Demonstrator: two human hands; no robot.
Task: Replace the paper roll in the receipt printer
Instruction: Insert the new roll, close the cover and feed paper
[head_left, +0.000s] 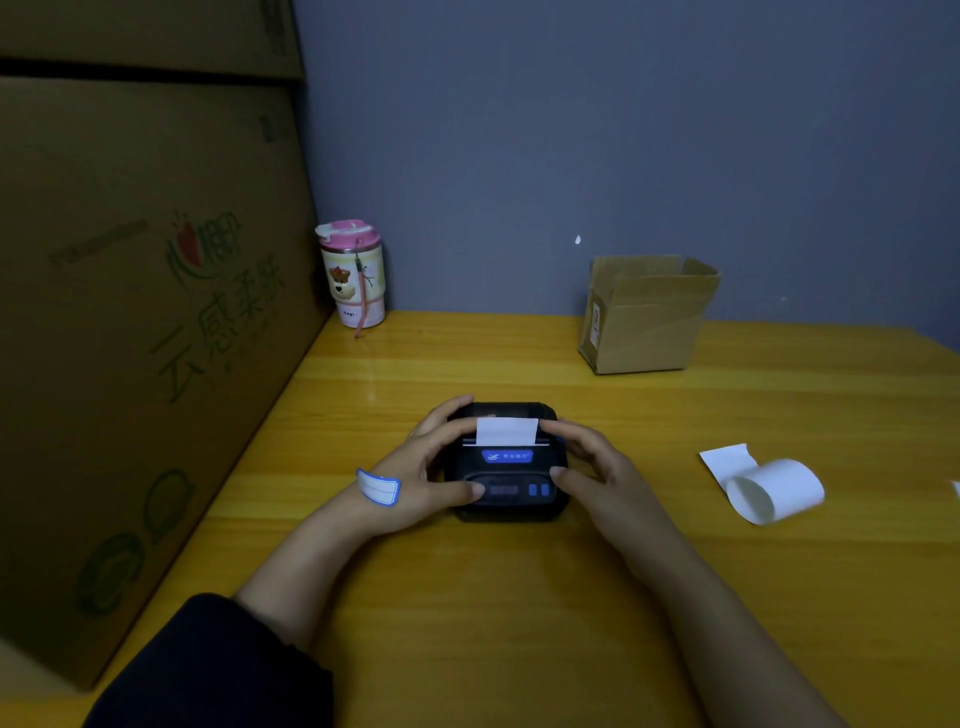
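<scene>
A small black receipt printer (506, 486) with blue buttons lies on the yellow wooden table (467, 623), lid down. A short white paper tab (506, 431) sticks up from its slot. My left hand (426, 467) grips the printer's left side, thumb on the front and fingers over the lid. A blue and white sticker is on that hand's back. My right hand (592, 462) holds the right side the same way. A loose white paper roll (774, 491), partly unwound, lies on the table to the right, apart from both hands.
An open small cardboard box (647, 317) stands at the back right by the grey wall. A pink-lidded cup (353, 275) sits in the back left corner. Large cardboard boxes (130, 312) wall off the table's left edge.
</scene>
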